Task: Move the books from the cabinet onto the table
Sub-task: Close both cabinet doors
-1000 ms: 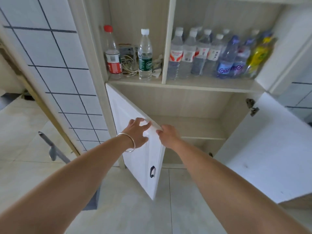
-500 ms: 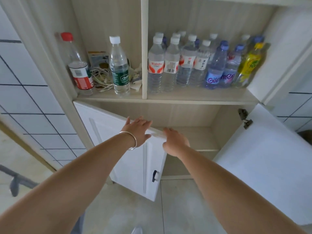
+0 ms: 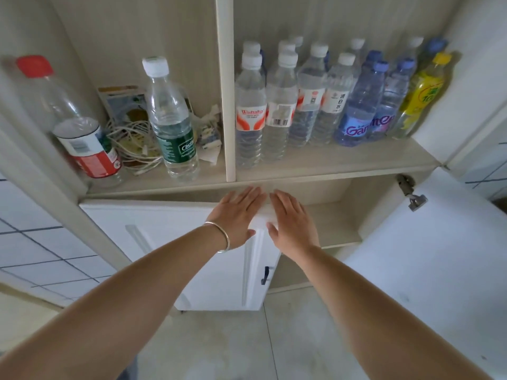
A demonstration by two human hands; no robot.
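A person's two hands rest flat on the top edge of a white cabinet door (image 3: 219, 259). The left hand (image 3: 236, 215), with a silver bracelet (image 3: 223, 237) at the wrist, lies palm-down on the door's front face near its top corner, fingers (image 3: 247, 194) straight and close together, gripping nothing. The right hand (image 3: 292, 219) lies just beside it on the door's free edge, fingers likewise extended and holding nothing; its thumb sits against the edge. The two hands are near each other but apart.

The door stands partly open, its dark handle (image 3: 265, 275) below the hands. A second white door (image 3: 428, 270) at right is swung wide on its hinge (image 3: 411, 193). Between them the lower cabinet (image 3: 329, 223) shows a bare wooden shelf; no books are in view there or elsewhere.

On the shelf above, the left compartment holds a red-capped bottle (image 3: 79, 124), a green-labelled bottle (image 3: 172, 124) and a tangle of white cable (image 3: 131, 144). The right compartment holds a crowd of upright water bottles (image 3: 301, 102), with a yellow bottle (image 3: 422, 94) at the far right.
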